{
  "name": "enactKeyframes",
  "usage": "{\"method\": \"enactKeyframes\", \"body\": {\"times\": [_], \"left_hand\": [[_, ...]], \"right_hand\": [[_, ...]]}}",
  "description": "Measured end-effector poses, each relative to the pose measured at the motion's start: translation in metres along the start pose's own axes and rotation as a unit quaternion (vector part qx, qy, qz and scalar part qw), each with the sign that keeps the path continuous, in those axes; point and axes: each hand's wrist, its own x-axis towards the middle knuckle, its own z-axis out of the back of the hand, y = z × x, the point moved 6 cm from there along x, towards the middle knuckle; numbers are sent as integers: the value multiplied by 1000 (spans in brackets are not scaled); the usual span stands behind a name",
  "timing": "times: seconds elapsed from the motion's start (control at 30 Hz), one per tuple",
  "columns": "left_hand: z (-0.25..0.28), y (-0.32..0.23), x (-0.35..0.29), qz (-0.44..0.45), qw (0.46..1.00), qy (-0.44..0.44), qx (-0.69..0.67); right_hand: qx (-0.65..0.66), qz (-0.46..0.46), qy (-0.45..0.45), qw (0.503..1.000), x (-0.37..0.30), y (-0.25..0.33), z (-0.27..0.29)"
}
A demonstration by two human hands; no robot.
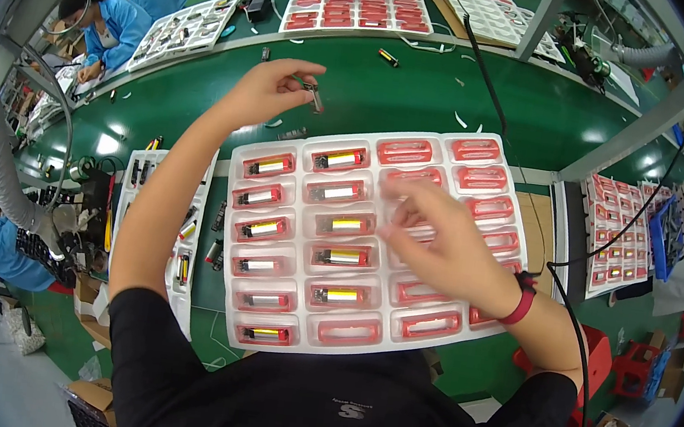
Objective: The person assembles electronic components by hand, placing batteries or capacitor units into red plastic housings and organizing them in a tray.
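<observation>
The left hand [267, 89] is raised over the green table [390, 100], its fingers [303, 81] pinched shut on a small dark metal part [315, 98] held beyond the tray's far edge. The right hand [441, 243] lies blurred over the white tray [372, 243] with its fingers spread open, holding nothing. The tray's red-rimmed pockets on the left hold silver and yellow pieces [343, 256]; those on the right are unfilled.
</observation>
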Motion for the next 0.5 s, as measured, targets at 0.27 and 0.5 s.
{"method": "enactKeyframes", "body": {"times": [0.27, 0.5], "left_hand": [[-58, -101, -133, -209, 962, -87, -154], [-70, -112, -154, -228, 964, -140, -15]], "right_hand": [[344, -138, 55, 927, 16, -24, -26], [312, -150, 3, 938, -3, -29, -20]]}}
